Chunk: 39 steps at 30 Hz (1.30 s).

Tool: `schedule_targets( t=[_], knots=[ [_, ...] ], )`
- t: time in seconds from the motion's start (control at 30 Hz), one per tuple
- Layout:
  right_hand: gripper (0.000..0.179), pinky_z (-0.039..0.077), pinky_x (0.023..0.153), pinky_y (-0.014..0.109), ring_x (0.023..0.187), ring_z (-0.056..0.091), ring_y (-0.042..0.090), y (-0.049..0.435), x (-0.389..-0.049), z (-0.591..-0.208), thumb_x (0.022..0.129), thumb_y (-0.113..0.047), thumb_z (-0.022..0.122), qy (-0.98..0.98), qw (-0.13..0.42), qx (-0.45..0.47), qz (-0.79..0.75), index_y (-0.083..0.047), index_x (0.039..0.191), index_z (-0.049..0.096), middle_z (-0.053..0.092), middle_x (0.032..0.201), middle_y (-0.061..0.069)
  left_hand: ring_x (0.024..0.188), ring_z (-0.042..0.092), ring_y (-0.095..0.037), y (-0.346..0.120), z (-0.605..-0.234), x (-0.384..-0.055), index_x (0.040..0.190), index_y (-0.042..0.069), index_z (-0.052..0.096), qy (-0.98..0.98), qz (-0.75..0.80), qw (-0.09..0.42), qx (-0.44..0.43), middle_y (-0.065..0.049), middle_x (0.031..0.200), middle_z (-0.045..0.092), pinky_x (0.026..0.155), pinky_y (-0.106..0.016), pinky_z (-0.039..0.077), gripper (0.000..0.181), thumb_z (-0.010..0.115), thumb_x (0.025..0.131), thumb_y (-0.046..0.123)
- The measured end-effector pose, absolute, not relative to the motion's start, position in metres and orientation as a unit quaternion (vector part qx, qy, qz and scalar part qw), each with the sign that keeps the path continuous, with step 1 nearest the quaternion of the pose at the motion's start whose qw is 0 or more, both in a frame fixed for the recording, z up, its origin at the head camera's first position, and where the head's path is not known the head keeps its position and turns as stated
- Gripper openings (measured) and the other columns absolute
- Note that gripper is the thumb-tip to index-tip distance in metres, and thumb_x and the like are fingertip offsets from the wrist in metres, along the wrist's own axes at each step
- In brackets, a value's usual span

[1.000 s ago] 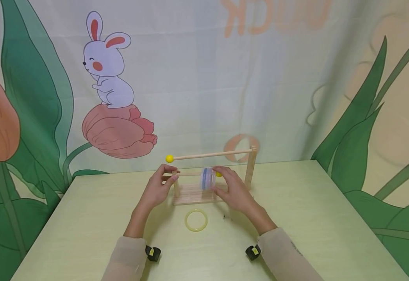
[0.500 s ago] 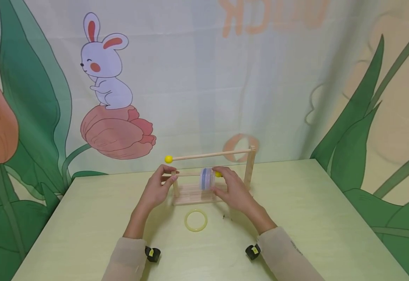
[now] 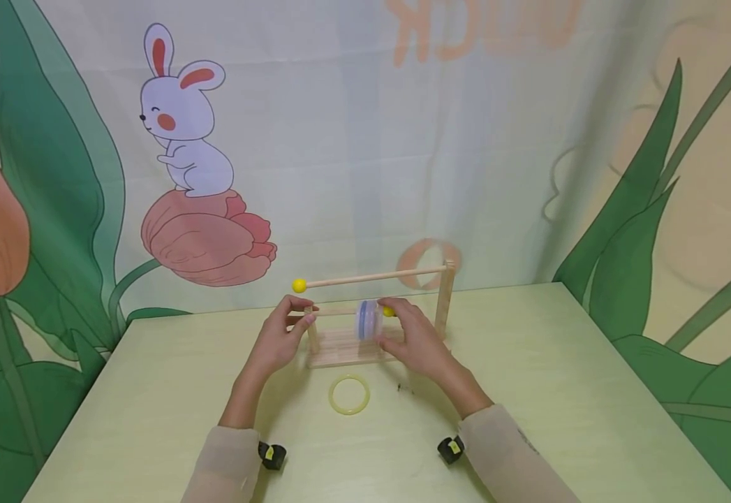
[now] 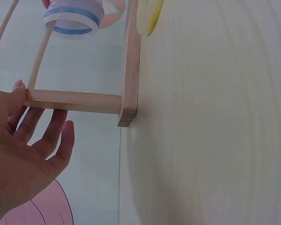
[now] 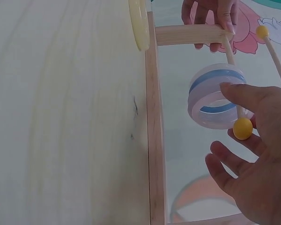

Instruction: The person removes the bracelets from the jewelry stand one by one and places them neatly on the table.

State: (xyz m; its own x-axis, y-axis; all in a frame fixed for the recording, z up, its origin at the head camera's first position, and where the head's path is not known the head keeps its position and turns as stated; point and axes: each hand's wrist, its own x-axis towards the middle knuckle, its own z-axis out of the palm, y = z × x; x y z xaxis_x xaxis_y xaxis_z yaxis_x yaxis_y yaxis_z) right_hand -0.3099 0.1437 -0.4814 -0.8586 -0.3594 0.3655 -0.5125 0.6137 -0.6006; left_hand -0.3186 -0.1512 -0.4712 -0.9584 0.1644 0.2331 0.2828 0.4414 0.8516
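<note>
A wooden stand [image 3: 340, 360] has a short left post, a taller right post and two rods with yellow ball ends. My left hand [image 3: 282, 334] grips the top of the short post [image 4: 79, 100] between thumb and fingers. Several pale rings [image 3: 367, 320], white, blue and lilac, hang together on the lower rod [image 3: 337, 312]. At the rod's free end, beside its yellow ball [image 5: 243, 128], my right hand [image 3: 420, 341] holds the rings, thumb [image 5: 239, 93] across their outer side. The right index finger is partly hidden behind the ball and rod.
On the table [image 3: 151, 419] in front of the stand lies a yellow ring [image 3: 349, 413]. Small dark marks [image 3: 400, 388] show to its right. The upper rod [image 3: 371, 278] runs above both hands, and a printed curtain [image 3: 315, 140] hangs behind the table.
The head view has shifted slightly, so everything sits a little farther left. Both hands and the rings keep their places on the stand.
</note>
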Motion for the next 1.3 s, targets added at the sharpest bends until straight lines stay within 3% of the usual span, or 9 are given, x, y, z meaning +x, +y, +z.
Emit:
schedule_targets(
  t=[0.23,1.3],
  knots=[
    [0.074,0.044,0.115,0.053,0.141,0.049,0.035,0.1420,-0.3108,-0.4824,0.091,-0.017,0.086,-0.903,0.106,0.241,0.340,-0.010,0.154,0.049,0.052,0.155,0.009,0.127,0.065,-0.039,-0.1520,-0.4713,-0.3185,0.134,0.007,0.055,-0.847,-0.513,0.058,-0.131,-0.013,0.137,0.068,0.107,-0.055,0.051,0.028,0.062,0.110,0.020],
    [0.071,0.045,0.114,0.051,0.138,0.051,0.033,0.1424,-0.3145,-0.4869,0.094,-0.022,0.083,-0.899,0.118,0.255,0.335,-0.008,0.153,0.046,0.053,0.153,0.010,0.128,0.064,-0.039,-0.1529,-0.4733,-0.3204,0.134,0.008,0.056,-0.846,-0.513,0.058,-0.133,-0.012,0.138,0.066,0.106,-0.056,0.052,0.029,0.062,0.110,0.022]
  ],
)
